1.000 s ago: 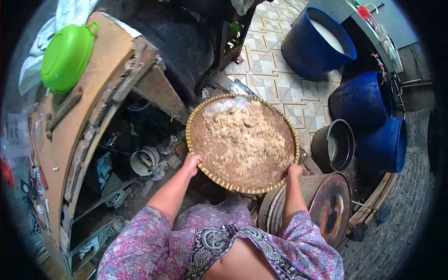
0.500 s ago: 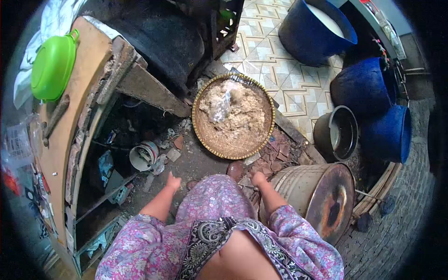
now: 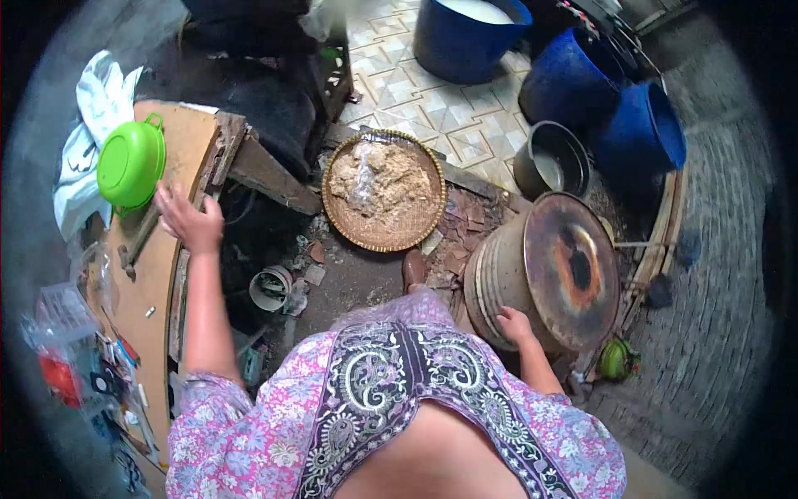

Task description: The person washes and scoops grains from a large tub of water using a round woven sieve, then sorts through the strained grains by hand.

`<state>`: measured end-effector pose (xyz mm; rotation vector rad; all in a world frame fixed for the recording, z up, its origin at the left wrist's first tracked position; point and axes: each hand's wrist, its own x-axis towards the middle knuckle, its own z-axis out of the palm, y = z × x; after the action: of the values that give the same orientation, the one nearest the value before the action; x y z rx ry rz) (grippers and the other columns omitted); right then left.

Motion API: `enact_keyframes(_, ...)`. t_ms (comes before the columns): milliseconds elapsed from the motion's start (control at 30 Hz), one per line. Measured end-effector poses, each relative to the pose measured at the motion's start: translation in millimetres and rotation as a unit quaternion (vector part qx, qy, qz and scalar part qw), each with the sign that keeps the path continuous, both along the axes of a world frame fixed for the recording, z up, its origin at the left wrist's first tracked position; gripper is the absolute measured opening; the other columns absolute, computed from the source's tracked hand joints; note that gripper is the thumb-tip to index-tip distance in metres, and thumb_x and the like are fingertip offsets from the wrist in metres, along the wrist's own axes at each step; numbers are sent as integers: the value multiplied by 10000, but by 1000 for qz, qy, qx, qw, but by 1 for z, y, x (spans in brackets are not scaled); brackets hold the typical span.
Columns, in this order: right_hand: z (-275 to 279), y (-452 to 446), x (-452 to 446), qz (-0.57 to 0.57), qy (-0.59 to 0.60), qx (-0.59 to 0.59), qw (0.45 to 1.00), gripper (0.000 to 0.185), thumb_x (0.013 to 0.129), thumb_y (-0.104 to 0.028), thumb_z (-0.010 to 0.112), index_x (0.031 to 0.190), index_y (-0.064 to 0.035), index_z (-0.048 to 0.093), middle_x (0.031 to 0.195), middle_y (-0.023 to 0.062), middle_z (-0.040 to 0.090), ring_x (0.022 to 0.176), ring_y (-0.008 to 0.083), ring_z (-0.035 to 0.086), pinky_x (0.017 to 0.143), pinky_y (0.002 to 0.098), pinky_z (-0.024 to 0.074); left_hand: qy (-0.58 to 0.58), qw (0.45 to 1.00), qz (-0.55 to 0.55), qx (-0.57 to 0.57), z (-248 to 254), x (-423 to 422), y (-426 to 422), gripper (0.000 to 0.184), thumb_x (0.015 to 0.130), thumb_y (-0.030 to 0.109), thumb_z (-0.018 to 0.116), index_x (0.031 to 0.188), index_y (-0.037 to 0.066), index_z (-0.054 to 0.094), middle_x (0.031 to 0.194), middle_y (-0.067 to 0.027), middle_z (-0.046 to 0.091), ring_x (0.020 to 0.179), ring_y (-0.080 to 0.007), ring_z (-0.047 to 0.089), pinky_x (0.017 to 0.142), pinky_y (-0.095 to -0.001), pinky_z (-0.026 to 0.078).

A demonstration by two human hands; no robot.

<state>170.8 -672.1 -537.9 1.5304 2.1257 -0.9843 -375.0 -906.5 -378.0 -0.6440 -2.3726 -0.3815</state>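
My left hand (image 3: 191,219) is raised over the edge of the wooden table, fingers apart, holding nothing, just right of the green plastic basin (image 3: 131,165). My right hand (image 3: 514,323) hangs beside the ribbed side of a rusty-topped drum (image 3: 573,270), its fingers spread and holding nothing. Ahead of my foot, a round woven tray (image 3: 395,237) with a yellow-striped rim rests on the ground. Crumbly beige material (image 3: 399,183) lies in it with a clear plastic bag (image 3: 363,185) on top.
Blue tubs (image 3: 472,41) and a dark bucket (image 3: 552,158) stand at the upper right. A small white bucket (image 3: 271,289) is under the wooden table (image 3: 150,283). Broken tiles (image 3: 467,214) lie right of the tray. A green round object (image 3: 615,359) sits beyond the drum.
The woven tray has left my hands and rests on the ground. My left hand has risen to the table beside the green basin. My right hand has shifted right, beside the drum.
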Motion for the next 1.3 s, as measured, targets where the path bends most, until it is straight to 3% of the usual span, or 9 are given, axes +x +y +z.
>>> enact_keyframes(67,43,-14,-2,-17,-25,-24,999,339,709,-187,521,1000,-14,505,970,158,529,922,257,501,799,307,383,-16,999,31,-7,0,-24,-1,686,599,232,562,1204,135,255,1278,-173,147,1171,-330,158,880,-538,150)
enact_keyframes(133,38,-19,15,-23,-28,-19,999,351,704,-184,527,1006,-8,498,973,164,526,920,262,502,795,305,386,-184,964,187,-31,-15,-38,3,828,582,325,603,1244,144,140,1300,-161,67,1200,-302,67,888,-546,132)
enact_keyframes(200,42,-18,21,-30,-3,-10,999,356,707,-193,531,1012,-15,494,968,153,531,907,251,510,785,307,392,-246,946,206,-48,-28,-46,5,920,568,392,619,1260,135,70,1311,-145,17,1208,-291,36,898,-546,116)
enact_keyframes(267,54,-12,20,-28,-9,3,1000,362,713,-194,531,1027,-21,481,967,145,534,893,247,517,776,311,397,-353,882,288,-122,-28,-35,11,941,573,421,612,1263,118,49,1319,-116,-18,1212,-279,15,905,-544,114)
enact_keyframes(733,98,114,22,-63,21,6,998,383,720,-194,508,1060,-24,456,1001,178,502,940,303,472,791,337,376,-377,818,358,-245,-26,-36,22,906,586,350,616,1264,147,50,1328,-32,10,1220,-208,27,917,-526,154)
enact_keyframes(800,103,130,30,-29,23,102,994,348,707,-169,521,1019,-21,485,893,161,552,818,263,539,710,302,416,-379,814,366,-244,-28,-39,24,906,585,343,619,1264,148,52,1328,-27,16,1219,-206,34,917,-526,155)
enact_keyframes(1067,131,112,65,-176,27,112,978,371,704,-182,523,1035,-24,470,971,192,509,906,309,487,771,342,381,-402,777,415,-250,-35,-52,32,910,558,352,635,1257,118,101,1315,-94,66,1206,-247,96,932,-486,170)
enact_keyframes(1167,132,90,85,-234,43,105,966,378,700,-189,530,1032,-18,470,954,189,518,898,301,494,765,333,384,-372,769,399,-332,-74,-94,-4,874,568,356,617,1248,114,125,1306,-103,65,1199,-254,67,930,-479,165)
enact_keyframes(1300,133,71,127,-306,7,92,947,375,691,-170,546,1029,-25,475,873,177,543,805,282,530,712,327,408,-393,760,382,-348,-64,-88,13,822,577,346,605,1220,109,152,1266,-103,95,1157,-250,95,898,-469,179)
